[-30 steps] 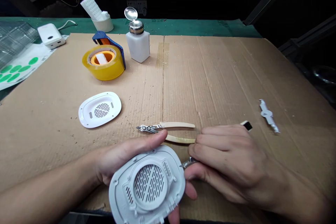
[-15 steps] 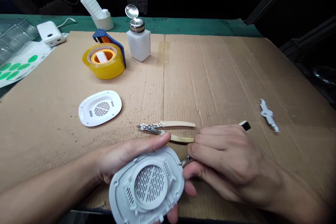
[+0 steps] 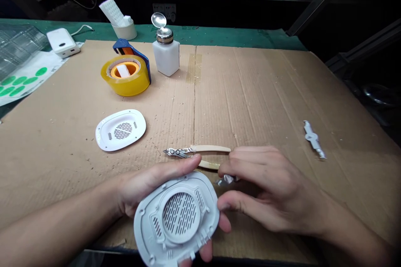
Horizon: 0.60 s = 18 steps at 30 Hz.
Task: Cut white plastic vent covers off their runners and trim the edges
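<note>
My left hand (image 3: 156, 181) holds an oval white plastic cover (image 3: 206, 190), its ribbed inner side with a round slotted grille facing up. The thumb lies along the top edge and the fingers reach round beneath. In my right hand (image 3: 269, 192), curled fingers keep a small metal-tipped knife (image 3: 227, 180), its tip blurred and just off the cover's right edge. Most of the knife is hidden by the hand. The right thumb is apart from the fingers, at the cover's edge. Behind both hands lie side cutters (image 3: 178, 152) with cream handles, partly covered by my fingers.
A second white cover (image 3: 120, 130) lies left, outer face up. Farther back are a yellow tape roll (image 3: 131, 87) on a blue dispenser, a pump bottle (image 3: 167, 58) with its lid raised, and a white cup (image 3: 125, 31). A slim white part (image 3: 313, 138) lies right on the cardboard (image 3: 238, 104).
The knife's tip has come away from the cover's edge and turned, and my right thumb has parted from the fingers. The knife's dark rear end no longer shows. The view has shifted slightly.
</note>
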Each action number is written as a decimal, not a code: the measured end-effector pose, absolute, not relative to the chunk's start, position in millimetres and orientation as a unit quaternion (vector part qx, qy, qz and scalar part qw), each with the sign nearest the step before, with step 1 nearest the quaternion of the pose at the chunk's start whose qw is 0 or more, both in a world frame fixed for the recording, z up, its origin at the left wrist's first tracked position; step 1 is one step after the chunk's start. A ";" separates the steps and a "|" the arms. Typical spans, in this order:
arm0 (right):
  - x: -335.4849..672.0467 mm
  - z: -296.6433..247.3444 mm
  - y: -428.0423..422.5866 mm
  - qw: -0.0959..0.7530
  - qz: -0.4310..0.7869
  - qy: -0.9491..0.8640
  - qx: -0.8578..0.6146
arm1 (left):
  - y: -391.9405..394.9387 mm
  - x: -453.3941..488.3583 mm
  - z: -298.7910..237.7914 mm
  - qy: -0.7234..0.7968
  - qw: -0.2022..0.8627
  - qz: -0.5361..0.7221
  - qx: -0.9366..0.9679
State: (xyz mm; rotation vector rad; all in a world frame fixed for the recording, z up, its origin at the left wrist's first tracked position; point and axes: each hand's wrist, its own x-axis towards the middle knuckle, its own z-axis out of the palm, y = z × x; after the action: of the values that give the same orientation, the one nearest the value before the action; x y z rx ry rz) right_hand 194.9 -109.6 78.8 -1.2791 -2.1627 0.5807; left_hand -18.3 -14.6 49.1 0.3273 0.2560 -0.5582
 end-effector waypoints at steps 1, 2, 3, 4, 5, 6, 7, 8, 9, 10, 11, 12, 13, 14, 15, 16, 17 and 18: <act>194.4 79.5 -109.6 0.291 0.228 -0.793 -0.485 | -14.5 -18.4 47.4 0.114 0.942 -0.271 0.160; 193.4 80.0 -109.4 0.304 0.233 -0.782 -0.492 | -14.3 -18.6 46.3 0.107 0.943 -0.270 0.162; 192.0 80.4 -109.1 0.313 0.231 -0.775 -0.498 | -14.0 -18.6 45.8 0.104 0.943 -0.272 0.164; 190.2 80.7 -108.6 0.320 0.228 -0.770 -0.503 | -13.7 -18.5 45.8 0.100 0.942 -0.273 0.167; 188.1 80.9 -108.2 0.323 0.224 -0.766 -0.509 | -13.3 -18.4 46.2 0.095 0.942 -0.273 0.170; 186.0 81.0 -107.7 0.323 0.222 -0.763 -0.514 | -12.9 -18.1 46.8 0.088 0.943 -0.270 0.172; 184.1 80.9 -107.3 0.322 0.224 -0.759 -0.520 | -12.6 -17.7 47.4 0.082 0.945 -0.266 0.174; 182.4 80.7 -106.9 0.322 0.226 -0.754 -0.525 | -12.3 -17.2 47.8 0.077 0.946 -0.263 0.176; 181.0 80.5 -106.6 0.323 0.228 -0.750 -0.531 | -12.0 -16.6 48.1 0.071 0.946 -0.261 0.177; 179.9 80.2 -106.3 0.324 0.229 -0.745 -0.536 | -11.6 -16.1 48.2 0.065 0.947 -0.260 0.179; 179.1 79.9 -105.9 0.325 0.231 -0.739 -0.543 | -11.3 -15.5 48.2 0.058 0.947 -0.260 0.180; 178.5 79.5 -105.5 0.325 0.232 -0.734 -0.549 | -10.8 -15.0 48.2 0.052 0.947 -0.261 0.181; 178.2 79.1 -105.0 0.324 0.234 -0.730 -0.555 | -10.4 -14.7 48.2 0.045 0.947 -0.260 0.182; 178.1 78.6 -104.3 0.323 0.232 -0.727 -0.560 | -10.0 -14.5 48.3 0.040 0.947 -0.259 0.185; 178.2 78.2 -103.7 0.324 0.224 -0.724 -0.567 | -9.6 -14.4 48.5 0.040 0.946 -0.261 0.188; 178.6 77.8 -103.0 0.326 0.209 -0.721 -0.575 | -9.3 -14.4 48.9 0.045 0.944 -0.263 0.192; 179.2 77.4 -102.4 0.329 0.189 -0.716 -0.585 | -9.0 -14.4 49.3 0.048 0.942 -0.268 0.195; 180.3 77.1 -101.8 0.332 0.168 -0.711 -0.597 | -8.8 -14.5 49.9 0.051 0.940 -0.274 0.197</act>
State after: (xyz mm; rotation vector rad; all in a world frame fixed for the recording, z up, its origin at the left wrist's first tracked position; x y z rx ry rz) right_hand 180.3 -101.8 77.1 -1.5591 -1.8570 0.4401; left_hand -14.5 -8.8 49.9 0.4020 0.1031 -0.5584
